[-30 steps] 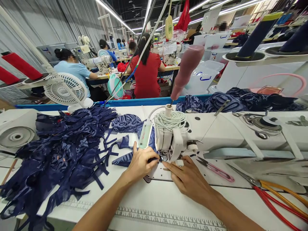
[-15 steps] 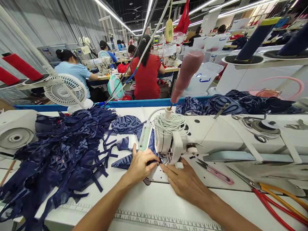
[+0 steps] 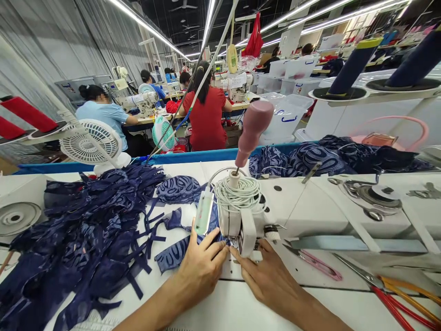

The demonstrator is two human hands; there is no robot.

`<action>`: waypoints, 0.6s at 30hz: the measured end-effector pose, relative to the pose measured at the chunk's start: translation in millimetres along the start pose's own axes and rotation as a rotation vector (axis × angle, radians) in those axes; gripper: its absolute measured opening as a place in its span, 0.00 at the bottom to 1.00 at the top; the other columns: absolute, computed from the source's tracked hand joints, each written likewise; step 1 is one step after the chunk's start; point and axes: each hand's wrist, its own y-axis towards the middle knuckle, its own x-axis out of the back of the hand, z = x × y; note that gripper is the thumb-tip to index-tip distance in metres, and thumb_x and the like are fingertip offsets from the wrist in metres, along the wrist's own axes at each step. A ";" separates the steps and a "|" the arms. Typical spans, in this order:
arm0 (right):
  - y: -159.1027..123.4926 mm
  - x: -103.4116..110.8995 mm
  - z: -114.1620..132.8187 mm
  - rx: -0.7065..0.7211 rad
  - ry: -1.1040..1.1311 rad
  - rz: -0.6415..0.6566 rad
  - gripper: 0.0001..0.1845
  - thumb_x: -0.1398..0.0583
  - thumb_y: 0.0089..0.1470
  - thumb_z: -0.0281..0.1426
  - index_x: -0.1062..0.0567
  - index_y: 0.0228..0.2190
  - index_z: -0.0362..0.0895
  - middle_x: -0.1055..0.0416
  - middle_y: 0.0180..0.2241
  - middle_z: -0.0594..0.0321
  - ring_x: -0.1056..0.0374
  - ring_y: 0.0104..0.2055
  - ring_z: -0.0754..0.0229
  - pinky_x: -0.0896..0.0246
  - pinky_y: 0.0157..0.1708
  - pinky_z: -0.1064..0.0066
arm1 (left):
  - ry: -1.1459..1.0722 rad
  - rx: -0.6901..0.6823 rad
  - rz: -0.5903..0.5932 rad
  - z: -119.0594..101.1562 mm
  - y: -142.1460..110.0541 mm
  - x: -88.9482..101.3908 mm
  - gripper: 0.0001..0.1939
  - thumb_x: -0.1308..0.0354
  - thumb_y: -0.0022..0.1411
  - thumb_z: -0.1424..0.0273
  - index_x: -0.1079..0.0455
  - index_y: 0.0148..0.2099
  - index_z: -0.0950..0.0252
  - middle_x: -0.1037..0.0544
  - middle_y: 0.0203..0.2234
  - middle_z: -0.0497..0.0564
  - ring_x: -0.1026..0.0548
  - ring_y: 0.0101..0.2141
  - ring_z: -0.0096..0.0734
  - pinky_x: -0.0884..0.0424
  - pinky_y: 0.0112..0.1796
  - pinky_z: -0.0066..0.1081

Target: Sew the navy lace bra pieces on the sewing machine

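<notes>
Navy fabric [image 3: 174,252] pinched, seemingly, by both hands' fingers [image 3: 220,248].

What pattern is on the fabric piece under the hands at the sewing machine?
Navy blue fabric piece with a pale swirl print, seen in the head view.

Large factory hall, dark open ceiling. Long fluorescent strip lights [image 3: 151,28] ran in rows toward the far end; ceiling fans were visible between them. Left wall was hung with grey pleated curtain [image 3: 51,50]. Rows of work tables [image 3: 237,106] with white sewing machines stood beyond a blue table edge [image 3: 193,157]. One person in a red top [image 3: 206,117] and one in a light blue top [image 3: 103,115] sat with backs to the camera; others farther back were too small to describe. A white desk fan [image 3: 90,142] and a teal desk fan [image 3: 163,133] stood near them. White plastic bins [image 3: 287,115] were stacked at right. A red garment [image 3: 254,42] hung overhead.
</notes>
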 end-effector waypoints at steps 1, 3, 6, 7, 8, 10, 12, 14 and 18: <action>-0.1 -0.9 0.0 0.010 -0.038 -0.013 0.22 0.51 0.60 0.20 0.26 0.50 0.43 0.28 0.23 0.62 0.33 0.31 0.53 0.44 0.41 0.59 | -0.026 0.000 0.010 1.4 -1.0 1.2 0.15 0.49 0.63 0.78 0.31 0.51 0.64 0.21 0.41 0.53 0.26 0.45 0.45 0.33 0.40 0.45; 0.4 -2.9 -0.5 0.018 -0.106 -0.045 0.21 0.51 0.59 0.20 0.25 0.47 0.43 0.28 0.22 0.62 0.34 0.30 0.54 0.43 0.40 0.60 | -0.059 -0.012 -0.011 4.6 -2.6 1.5 0.14 0.48 0.62 0.77 0.30 0.49 0.63 0.20 0.39 0.53 0.24 0.43 0.43 0.32 0.41 0.45; 2.1 -4.2 -1.9 -0.008 -0.058 -0.072 0.20 0.51 0.57 0.19 0.24 0.43 0.44 0.25 0.29 0.60 0.33 0.32 0.55 0.42 0.41 0.61 | -0.040 -0.063 -0.118 7.7 -3.6 -3.0 0.13 0.48 0.62 0.78 0.28 0.46 0.61 0.19 0.36 0.51 0.23 0.40 0.41 0.32 0.42 0.46; 2.6 -3.8 -2.3 -0.023 -0.012 -0.070 0.20 0.51 0.56 0.18 0.24 0.40 0.45 0.25 0.30 0.60 0.32 0.34 0.55 0.42 0.42 0.61 | -0.029 -0.071 -0.156 7.9 -3.3 -5.1 0.13 0.48 0.63 0.79 0.27 0.46 0.61 0.18 0.34 0.51 0.23 0.38 0.40 0.32 0.42 0.46; 2.8 -3.0 -2.4 -0.036 0.034 -0.063 0.19 0.51 0.56 0.18 0.24 0.38 0.46 0.24 0.31 0.61 0.32 0.36 0.55 0.42 0.42 0.62 | -0.023 -0.072 -0.187 7.6 -2.8 -7.2 0.13 0.48 0.62 0.79 0.27 0.45 0.61 0.18 0.34 0.51 0.23 0.38 0.39 0.32 0.42 0.45; 2.5 -1.1 -2.1 -0.058 0.104 -0.069 0.19 0.50 0.56 0.18 0.24 0.33 0.48 0.24 0.30 0.63 0.31 0.37 0.56 0.41 0.41 0.64 | -0.022 -0.061 -0.228 6.3 -0.9 -10.5 0.14 0.48 0.62 0.80 0.27 0.46 0.61 0.18 0.34 0.51 0.22 0.37 0.39 0.31 0.41 0.45; 1.1 0.1 -1.5 -0.075 0.122 -0.089 0.19 0.50 0.57 0.18 0.23 0.32 0.48 0.25 0.29 0.63 0.31 0.36 0.57 0.40 0.40 0.64 | -0.026 -0.050 -0.253 4.9 1.5 -12.3 0.15 0.48 0.61 0.79 0.26 0.46 0.61 0.17 0.36 0.52 0.22 0.36 0.38 0.30 0.42 0.45; -0.3 -0.5 -1.6 -0.110 0.117 -0.096 0.18 0.49 0.57 0.19 0.23 0.30 0.48 0.26 0.27 0.62 0.31 0.34 0.57 0.40 0.38 0.64 | -0.025 -0.046 -0.285 4.2 3.4 -13.5 0.15 0.49 0.62 0.79 0.26 0.46 0.61 0.17 0.38 0.53 0.21 0.38 0.39 0.30 0.44 0.47; -0.8 -5.9 -5.7 -0.089 0.083 -0.198 0.15 0.47 0.55 0.22 0.24 0.25 0.49 0.29 0.23 0.62 0.32 0.31 0.57 0.42 0.34 0.65 | 0.010 -0.040 -0.352 8.2 4.2 -17.2 0.17 0.52 0.64 0.79 0.26 0.48 0.61 0.17 0.37 0.54 0.21 0.41 0.41 0.32 0.49 0.54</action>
